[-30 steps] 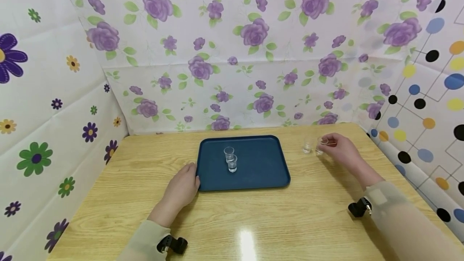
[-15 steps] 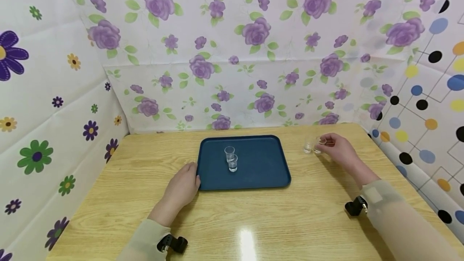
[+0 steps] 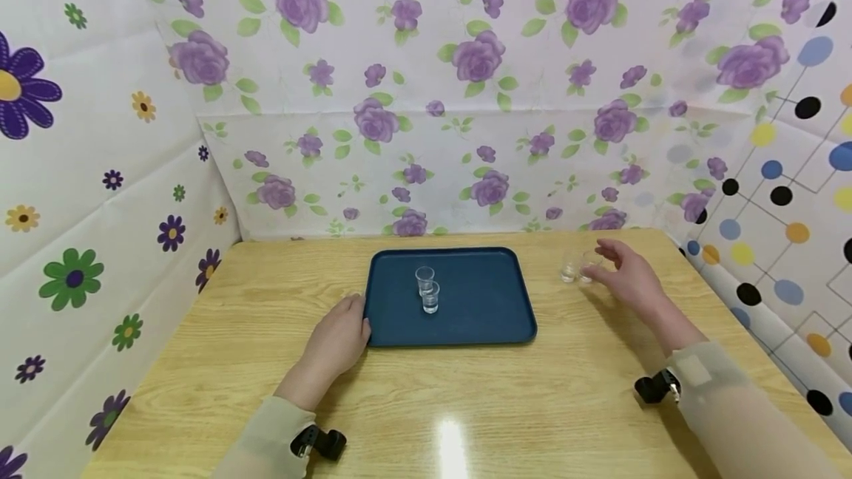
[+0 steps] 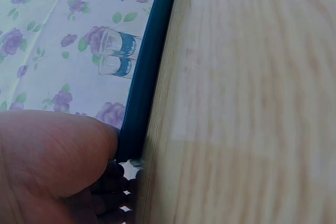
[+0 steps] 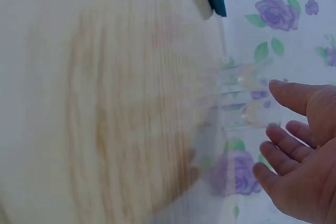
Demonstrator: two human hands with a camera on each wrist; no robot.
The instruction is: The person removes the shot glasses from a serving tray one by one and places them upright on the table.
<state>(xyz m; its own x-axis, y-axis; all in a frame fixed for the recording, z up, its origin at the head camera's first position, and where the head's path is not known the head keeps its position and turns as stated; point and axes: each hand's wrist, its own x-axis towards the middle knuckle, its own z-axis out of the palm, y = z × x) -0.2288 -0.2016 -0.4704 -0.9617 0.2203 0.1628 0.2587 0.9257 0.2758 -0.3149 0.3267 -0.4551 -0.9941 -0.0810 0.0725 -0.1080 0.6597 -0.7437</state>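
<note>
My left hand (image 3: 336, 335) holds the left side of a dark blue tray (image 3: 479, 301). In the left wrist view the thumb (image 4: 89, 148) lies at the tray's rim, with the other fingers in shadow below. Two small clear shot glasses, a rear one (image 3: 424, 277) and a front one (image 3: 430, 300), stand upright on the tray, close together. Right of the tray, two more clear shot glasses, a left one (image 3: 568, 270) and a right one (image 3: 586, 272), stand side by side on the table. My right hand (image 3: 629, 277) is just beside the right one, its thumb and fingers spread apart.
A light wooden table (image 3: 413, 398) carries everything. Rose-patterned cloth (image 3: 459, 131) hangs behind its far edge. Patterned cloths also stand at the left (image 3: 133, 242) and right (image 3: 785, 242) sides. Each wrist wears a small black camera.
My right hand shifted the right-hand shot glass leftward beside its neighbour, then its fingers spread off the glass. My left hand stays at the tray. The head view shifted slightly.
</note>
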